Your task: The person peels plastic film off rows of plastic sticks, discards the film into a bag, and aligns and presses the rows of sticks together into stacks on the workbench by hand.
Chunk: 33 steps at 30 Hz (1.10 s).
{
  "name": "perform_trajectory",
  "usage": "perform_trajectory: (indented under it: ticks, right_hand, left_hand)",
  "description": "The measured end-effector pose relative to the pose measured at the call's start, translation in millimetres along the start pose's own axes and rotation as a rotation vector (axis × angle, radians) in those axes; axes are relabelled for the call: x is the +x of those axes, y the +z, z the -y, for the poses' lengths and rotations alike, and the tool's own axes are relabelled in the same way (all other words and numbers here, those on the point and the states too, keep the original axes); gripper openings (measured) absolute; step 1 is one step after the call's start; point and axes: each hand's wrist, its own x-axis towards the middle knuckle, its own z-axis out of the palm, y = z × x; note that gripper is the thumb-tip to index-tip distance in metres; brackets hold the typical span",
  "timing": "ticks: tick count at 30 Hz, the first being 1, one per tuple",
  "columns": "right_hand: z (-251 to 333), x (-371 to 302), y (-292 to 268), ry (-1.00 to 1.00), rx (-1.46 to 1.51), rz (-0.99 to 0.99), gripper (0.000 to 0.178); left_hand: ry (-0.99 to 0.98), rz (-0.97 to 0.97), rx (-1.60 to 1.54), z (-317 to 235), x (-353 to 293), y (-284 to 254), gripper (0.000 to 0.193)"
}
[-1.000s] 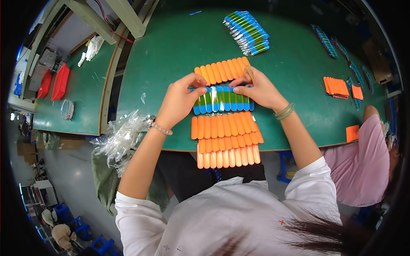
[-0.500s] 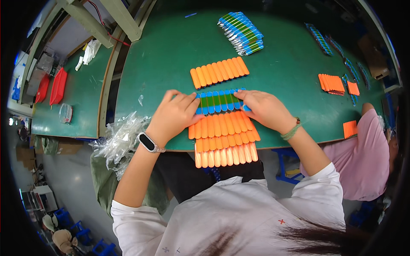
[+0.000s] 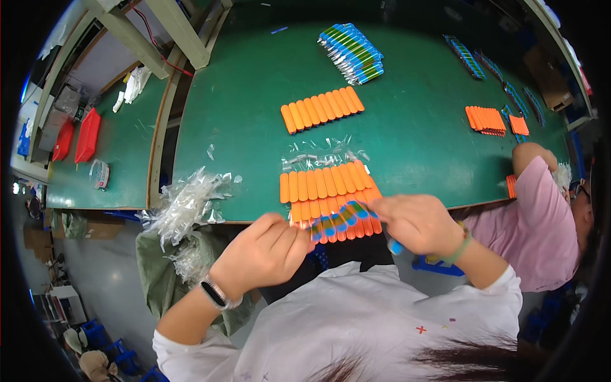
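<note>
My left hand (image 3: 264, 251) and my right hand (image 3: 417, 226) are closed on the two ends of a flexible row of blue-and-green, round-ended strips (image 3: 344, 218). The row is wavy and smeared by motion, held above the table's near edge. A blue end (image 3: 395, 247) pokes out below my right fingers. Beneath and beyond it, overlapping rows of orange round-ended strips (image 3: 321, 183) lie at the edge, partly hidden by the held row. Just past them is a line of clear film scraps (image 3: 324, 153). Another orange row (image 3: 323, 109) lies farther off.
A stack of blue-and-green strips (image 3: 352, 54) is at the back of the green table (image 3: 242, 83). Crumpled clear film (image 3: 191, 204) heaps at the left edge, over a green sack (image 3: 153, 264). Orange stacks (image 3: 485, 120) lie right, near a person in pink (image 3: 528, 235). Red baskets (image 3: 88, 135) stand left.
Both hands have drawn the blue-and-green row off the table toward me, over the near orange rows. Clear film scraps now show where it lay. The person at right has raised an arm.
</note>
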Motion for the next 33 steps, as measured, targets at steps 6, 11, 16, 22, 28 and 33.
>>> perform_trajectory:
  ticks: [6,11,16,22,28,33]
  right_hand:
    - [-4,-12,10,0.608,0.402,-0.019,0.035]
    - [-75,46,36,0.743,0.662,-0.487,0.037]
    - [-170,83,68,0.766,0.492,-0.471,0.04]
    - [-198,70,96,0.868,0.555,-0.377,0.042]
    - [-177,76,76,0.88,0.446,-0.457,0.041]
    - [-155,74,65,0.808,1.098,-0.52,0.045]
  left_hand:
    - [-0.342,-0.058,-0.418,11,-3,7,0.018]
    - [-0.553,-0.291,-0.549,68,42,28,0.006]
    - [-0.81,-0.286,-0.641,144,86,71,0.018]
    - [-0.795,-0.21,-0.4,154,86,109,0.021]
    - [-0.247,-0.214,-0.367,91,116,93,0.026]
    - [-0.158,-0.081,-0.185,74,119,132,0.017]
